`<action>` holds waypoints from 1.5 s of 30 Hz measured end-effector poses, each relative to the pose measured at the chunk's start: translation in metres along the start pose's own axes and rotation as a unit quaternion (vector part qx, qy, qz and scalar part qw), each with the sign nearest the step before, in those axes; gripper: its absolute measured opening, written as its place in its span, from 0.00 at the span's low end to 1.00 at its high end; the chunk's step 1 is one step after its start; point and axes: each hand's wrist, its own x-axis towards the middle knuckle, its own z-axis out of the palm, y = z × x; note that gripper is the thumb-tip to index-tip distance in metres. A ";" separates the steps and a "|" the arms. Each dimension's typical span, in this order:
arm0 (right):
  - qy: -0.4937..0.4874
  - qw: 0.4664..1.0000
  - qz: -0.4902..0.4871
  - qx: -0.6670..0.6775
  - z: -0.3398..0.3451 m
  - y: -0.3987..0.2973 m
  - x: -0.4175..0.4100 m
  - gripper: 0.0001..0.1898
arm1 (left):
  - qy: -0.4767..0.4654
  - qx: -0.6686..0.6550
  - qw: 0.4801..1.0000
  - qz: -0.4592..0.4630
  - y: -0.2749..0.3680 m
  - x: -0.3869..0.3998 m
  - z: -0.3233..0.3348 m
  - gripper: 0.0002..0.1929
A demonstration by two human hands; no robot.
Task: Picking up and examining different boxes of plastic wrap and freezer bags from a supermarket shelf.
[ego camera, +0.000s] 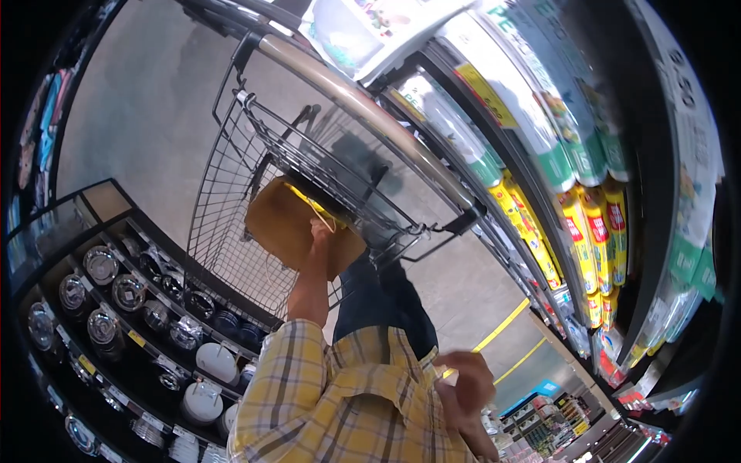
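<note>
My left hand (320, 229) grips the cord handle of a brown paper bag (283, 223). Something yellow (304, 197) shows at the bag's top opening. Behind the bag stands a wire shopping cart (223, 191), its handlebar (353, 113) on the far side from me. Whether the bag is inside the basket or in front of it, I cannot tell. My right hand (466, 379) is raised beside my yellow plaid shirt (370, 399), blurred and with bent fingers. It is apart from the cart, and whether it holds anything is unclear.
On the right, a shelf holds white-and-green packs (515, 98) and yellow rolls (584, 237). A dark display rack (139, 330) on the left carries glassware (101, 263) and white plates (217, 362). Yellow lines (503, 324) cross the grey floor (150, 75).
</note>
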 end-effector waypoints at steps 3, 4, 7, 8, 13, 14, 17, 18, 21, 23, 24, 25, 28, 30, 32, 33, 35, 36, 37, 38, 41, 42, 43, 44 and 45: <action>0.005 0.986 0.160 -0.047 0.022 0.082 -0.006 0.12 | 0.061 -0.043 0.995 -0.065 0.027 -0.025 0.012 0.17; 0.010 0.971 0.235 -0.045 0.023 0.110 -0.015 0.11 | 0.042 -0.040 0.997 -0.055 0.025 -0.024 0.010 0.17; -0.008 0.953 0.295 -0.072 0.011 0.181 -0.055 0.12 | -0.012 -0.032 0.999 -0.021 0.030 -0.016 0.001 0.17; 0.001 0.944 0.321 -0.082 0.004 0.203 -0.072 0.12 | -0.034 -0.027 0.999 -0.007 0.030 -0.017 0.003 0.17; 0.074 0.917 0.376 -0.107 -0.039 0.288 -0.150 0.10 | -0.135 0.009 0.987 0.085 0.037 -0.009 -0.007 0.18; 0.079 0.916 0.377 -0.108 -0.045 0.300 -0.161 0.10 | -0.158 0.018 0.982 0.106 0.023 -0.014 -0.009 0.18; 0.090 0.890 0.438 -0.090 -0.051 0.309 -0.177 0.08 | -0.216 0.048 0.962 0.160 0.021 -0.008 -0.024 0.18; 0.066 0.907 0.409 -0.081 -0.047 0.306 -0.172 0.08 | -0.230 0.058 0.956 0.175 0.018 -0.006 -0.034 0.18; 0.088 0.916 0.391 -0.012 -0.028 0.300 -0.159 0.05 | -0.276 0.083 0.928 0.236 0.020 -0.019 -0.060 0.18; 0.064 0.942 0.327 -0.040 -0.022 0.300 -0.143 0.05 | -0.299 0.099 0.907 0.279 0.032 -0.024 -0.084 0.18; 0.061 0.946 0.319 -0.025 -0.019 0.301 -0.135 0.07 | -0.308 0.109 0.896 0.302 0.033 -0.024 -0.100 0.18; 0.065 0.949 0.309 -0.019 -0.018 0.300 -0.129 0.07 | -0.315 0.118 0.884 0.324 0.038 -0.029 -0.114 0.18; 0.042 0.968 0.241 -0.049 -0.023 0.292 -0.106 0.11 | -0.323 -0.174 0.923 0.117 0.062 -0.049 -0.145 0.18; 0.045 0.968 0.248 -0.010 -0.024 0.279 -0.087 0.12 | -0.307 -0.509 0.792 -0.136 0.057 -0.060 -0.164 0.17; 0.028 0.968 0.249 0.016 -0.030 0.279 -0.081 0.14 | -0.330 -0.591 0.727 -0.117 0.047 -0.066 -0.183 0.15; 0.026 0.979 0.203 -0.026 -0.033 0.289 -0.080 0.15 | -0.344 -0.614 0.703 -0.102 0.053 -0.079 -0.191 0.14; 0.000 0.975 0.218 -0.036 -0.040 0.282 -0.068 0.16 | -0.375 -0.667 0.635 -0.104 0.047 -0.087 -0.216 0.11; -0.003 0.977 0.210 -0.027 -0.045 0.289 -0.066 0.18 | -0.368 -0.670 0.641 -0.076 0.050 -0.101 -0.228 0.12; 0.022 0.979 0.203 -0.020 -0.050 0.293 -0.064 0.18 | -0.361 -0.671 0.646 -0.049 0.051 -0.116 -0.242 0.13; 0.023 0.986 0.165 -0.013 -0.056 0.296 -0.062 0.18 | -0.363 -0.679 0.637 -0.044 0.056 -0.138 -0.258 0.13; 0.026 0.995 0.087 -0.026 -0.066 0.289 -0.055 0.17 | -0.342 -0.706 0.619 -0.034 0.036 -0.181 -0.299 0.15; 0.032 0.997 0.056 -0.047 -0.070 0.291 -0.053 0.16 | -0.331 -0.718 0.612 -0.025 0.035 -0.204 -0.315 0.16; 0.034 0.997 0.023 -0.068 -0.073 0.291 -0.053 0.14 | -0.317 -0.730 0.606 -0.017 0.033 -0.234 -0.331 0.16; 0.037 0.997 0.015 -0.061 -0.075 0.288 -0.051 0.14 | -0.321 -0.737 0.594 0.016 0.024 -0.250 -0.341 0.17; 0.037 0.998 0.026 -0.048 -0.081 0.287 -0.052 0.11 | -0.326 -0.732 0.598 0.025 0.029 -0.271 -0.348 0.17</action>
